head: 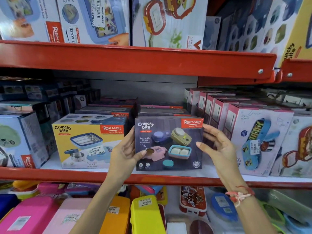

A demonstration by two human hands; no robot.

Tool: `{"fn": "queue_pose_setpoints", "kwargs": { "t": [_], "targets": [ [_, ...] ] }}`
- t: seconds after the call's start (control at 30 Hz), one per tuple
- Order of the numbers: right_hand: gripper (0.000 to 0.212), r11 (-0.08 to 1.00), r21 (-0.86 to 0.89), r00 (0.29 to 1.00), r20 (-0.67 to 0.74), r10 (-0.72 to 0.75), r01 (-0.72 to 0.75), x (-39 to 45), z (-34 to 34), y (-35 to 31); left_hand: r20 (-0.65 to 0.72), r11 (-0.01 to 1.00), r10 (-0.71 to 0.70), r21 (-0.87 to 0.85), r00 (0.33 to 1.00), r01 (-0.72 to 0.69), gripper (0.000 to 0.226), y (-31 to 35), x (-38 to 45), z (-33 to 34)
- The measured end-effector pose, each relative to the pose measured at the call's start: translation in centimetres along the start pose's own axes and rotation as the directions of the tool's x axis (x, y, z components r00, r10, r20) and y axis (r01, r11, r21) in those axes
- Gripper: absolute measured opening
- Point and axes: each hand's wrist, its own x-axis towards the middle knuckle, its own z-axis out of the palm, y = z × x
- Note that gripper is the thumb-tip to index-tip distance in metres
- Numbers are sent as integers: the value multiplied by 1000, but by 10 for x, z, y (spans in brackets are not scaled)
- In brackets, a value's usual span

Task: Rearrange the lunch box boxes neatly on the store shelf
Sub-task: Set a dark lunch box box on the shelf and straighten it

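A dark purple Crunchy Bite lunch box box (168, 143) stands upright at the front of the middle red shelf (152, 179). My left hand (125, 152) grips its left edge, thumb on the front face. My right hand (217, 146) touches its right edge with the fingers spread. To the left stands a yellow Crunchy Bite box (87, 141) with a price sticker. Behind both lie flat stacks of similar boxes (111, 108).
A row of pink-topped white boxes (236, 122) fills the shelf's right side, and blue boxes (22, 137) the left. The upper shelf (135, 59) carries more boxes. Below are coloured plastic lunch boxes (146, 215).
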Motion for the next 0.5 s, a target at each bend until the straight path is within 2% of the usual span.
{"fn": "queue_pose_setpoints", "kwargs": {
  "t": [0.27,0.4,0.5],
  "targets": [
    [64,999,-14,997,-73,-32,31,-5,12,12,-68,999,6,38,998,-4,82,-22,4,10],
    [58,999,-41,995,-98,-14,10,-10,16,17,-70,998,11,56,997,-7,82,-23,3,13],
    [54,994,-111,980,-199,-12,-11,-17,25,16,-31,997,24,76,999,-21,82,-19,-1,12]
  ]
}}
